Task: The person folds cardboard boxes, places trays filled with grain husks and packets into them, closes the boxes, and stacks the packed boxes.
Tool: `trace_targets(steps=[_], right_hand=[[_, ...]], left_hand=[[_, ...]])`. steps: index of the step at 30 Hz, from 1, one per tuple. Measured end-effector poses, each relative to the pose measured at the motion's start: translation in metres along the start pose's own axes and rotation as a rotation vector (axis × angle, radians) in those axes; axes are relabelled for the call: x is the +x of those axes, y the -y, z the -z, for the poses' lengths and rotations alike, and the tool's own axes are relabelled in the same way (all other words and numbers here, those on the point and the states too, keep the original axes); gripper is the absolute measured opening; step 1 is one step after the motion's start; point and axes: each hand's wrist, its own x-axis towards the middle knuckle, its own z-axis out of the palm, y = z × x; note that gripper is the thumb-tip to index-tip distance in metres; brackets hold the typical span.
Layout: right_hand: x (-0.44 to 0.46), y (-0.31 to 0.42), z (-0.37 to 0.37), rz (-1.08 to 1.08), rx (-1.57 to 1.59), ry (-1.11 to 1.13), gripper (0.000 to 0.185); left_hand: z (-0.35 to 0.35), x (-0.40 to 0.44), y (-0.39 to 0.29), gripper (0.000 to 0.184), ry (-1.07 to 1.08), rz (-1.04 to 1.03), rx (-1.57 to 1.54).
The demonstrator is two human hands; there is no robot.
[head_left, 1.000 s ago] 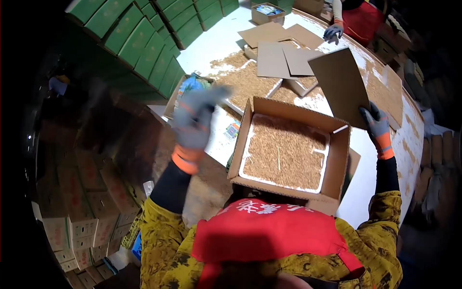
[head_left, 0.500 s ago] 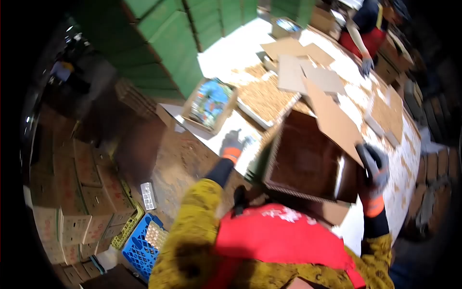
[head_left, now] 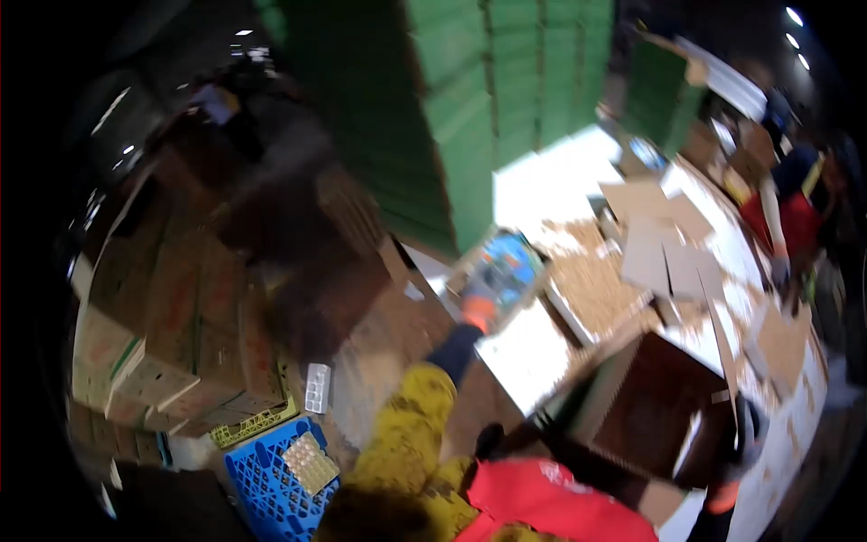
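My left hand [head_left: 481,291], in a grey glove with an orange cuff, is over a small cardboard box of blue printed plastic packets [head_left: 517,257]. Motion blur smears its fingers, and I cannot tell whether they grip a packet. Close to my body stands a larger open cardboard box [head_left: 664,406] with a dark brown, shiny inside. At that box's right side, my gloved right hand [head_left: 748,441] is closed on the raised flap; the flap partly hides it.
A shallow tray [head_left: 596,294] of tan, grainy loose material lies on the white table [head_left: 533,357]. Behind it are cardboard sheets [head_left: 664,257] and tall green stacks [head_left: 461,99]. A co-worker in a red apron [head_left: 781,221] stands far right. Stacked cartons [head_left: 176,334] and a blue plastic pallet [head_left: 262,474] are left.
My left hand has moved forward from the table's edge to the box of blue packets. The view has swung left, and my right hand stays at the large box's flap.
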Motion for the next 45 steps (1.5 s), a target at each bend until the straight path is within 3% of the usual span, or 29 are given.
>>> trace_targets(steps=[2,4,5,6,8,11,14,15,18,19,23,27,28,29,32,33,34,35,36,38,39,42,44,45], right_hand=[[0.002,0.005,0.004,0.023,0.143,0.002,0.032],[0.009,0.015,0.009,0.042,-0.044,0.052,0.033],[0.008,0.015,0.009,0.051,-0.073,0.058,0.033],[0.008,0.013,0.008,0.066,-0.089,0.049,0.034],[0.008,0.013,0.010,0.052,-0.084,0.043,0.035],[0.010,0.015,0.011,0.052,-0.059,0.052,0.034],[0.012,0.017,0.014,0.079,-0.047,0.074,0.033],[0.012,0.017,0.014,0.089,-0.039,0.073,0.033],[0.012,0.013,0.016,0.093,-0.011,0.052,0.036],[0.011,0.012,0.017,0.089,0.000,0.048,0.037],[0.011,0.011,0.020,0.103,0.022,0.032,0.039],[0.009,0.016,0.033,0.143,-0.053,0.025,0.036],[0.008,0.016,0.037,0.158,-0.080,0.020,0.037],[0.006,0.017,0.039,0.140,-0.121,0.003,0.037],[-0.004,0.022,0.031,0.101,-0.113,0.077,0.035],[-0.006,0.028,0.022,0.125,-0.097,0.267,0.033],[-0.009,0.030,0.012,0.148,-0.073,0.457,0.032],[-0.015,0.024,-0.001,0.141,0.023,0.660,0.031],[-0.024,0.015,-0.015,0.135,0.127,0.861,0.030],[-0.040,-0.011,-0.039,0.078,0.360,1.103,0.032],[-0.030,-0.006,-0.027,0.051,0.299,1.150,0.033],[-0.028,-0.016,-0.012,0.123,0.289,1.028,0.033],[-0.016,-0.032,0.024,-0.323,0.604,1.073,0.038],[-0.022,-0.051,0.031,-0.455,0.754,0.807,0.038]], left_hand=[[-0.018,0.036,0.112,0.050,0.053,-0.190,0.479],[0.052,0.025,-0.026,0.067,0.098,0.287,0.450],[0.038,0.025,-0.005,0.068,-0.111,0.061,0.767],[0.055,0.023,-0.043,0.061,0.023,0.187,0.734],[0.051,0.009,-0.046,0.055,-0.022,-0.006,0.812],[0.001,0.008,0.039,0.049,0.082,-0.174,0.872],[-0.003,0.006,0.047,0.044,-0.088,-0.264,0.769],[0.012,0.004,0.019,0.038,-0.023,-0.202,0.729],[0.023,0.003,-0.013,0.048,0.105,-0.029,0.849],[0.019,0.001,-0.004,0.059,0.032,-0.059,0.790],[0.015,0.000,0.002,0.075,0.106,-0.136,0.760],[0.007,0.018,-0.007,0.077,0.071,0.005,0.631],[0.012,0.015,-0.017,0.074,-0.023,0.089,0.448],[0.000,0.022,0.006,0.072,-0.112,0.070,0.452],[0.012,-0.010,-0.056,0.052,-0.273,-0.147,-0.349],[0.020,-0.035,-0.105,0.044,-0.212,-0.165,-0.530],[0.020,-0.047,-0.106,0.040,0.017,-0.126,-0.517],[0.029,-0.078,-0.154,0.035,0.172,-0.052,-0.539],[0.023,-0.103,-0.174,0.040,0.394,0.101,-0.903],[0.013,-0.143,-0.208,0.052,0.684,0.281,-1.147],[0.020,-0.159,-0.228,0.055,0.736,-0.038,-0.985],[0.017,-0.168,-0.246,0.053,0.845,-0.005,-1.012],[0.019,-0.168,-0.260,0.054,0.876,0.047,-1.037],[0.018,-0.170,-0.267,0.055,0.891,0.076,-1.052]])
